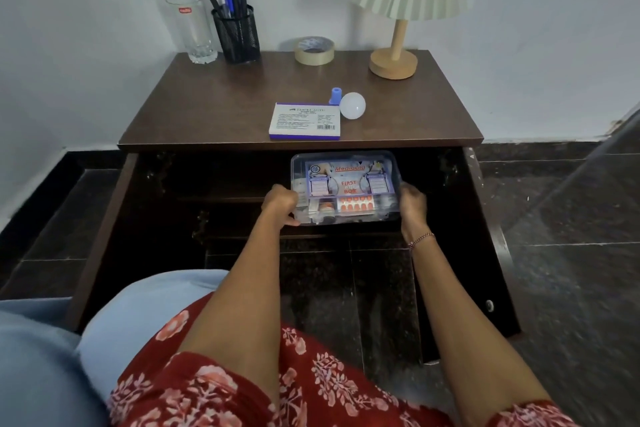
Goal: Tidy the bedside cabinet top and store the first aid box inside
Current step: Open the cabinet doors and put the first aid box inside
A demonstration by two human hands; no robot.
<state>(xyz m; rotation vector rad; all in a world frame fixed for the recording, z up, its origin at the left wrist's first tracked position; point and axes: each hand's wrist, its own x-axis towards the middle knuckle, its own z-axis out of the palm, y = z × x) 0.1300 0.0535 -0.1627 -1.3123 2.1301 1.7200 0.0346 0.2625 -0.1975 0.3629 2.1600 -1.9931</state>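
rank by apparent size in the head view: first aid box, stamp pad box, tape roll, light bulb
1. first aid box
2. stamp pad box
3. tape roll and light bulb: look alike, tape farther back, so unranked

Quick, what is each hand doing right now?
Left hand: grips the clear plastic first aid box, left end.
Right hand: grips the same box, right end.

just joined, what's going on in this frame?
A person grips the clear first aid box by its two ends, left hand and right hand, and holds it in the open cabinet just under the cabinet top. Whether it rests on a shelf yet is unclear. On the top stand a glass, pen holder, tape roll and lamp, and a flat box and bulb lie nearer the front.
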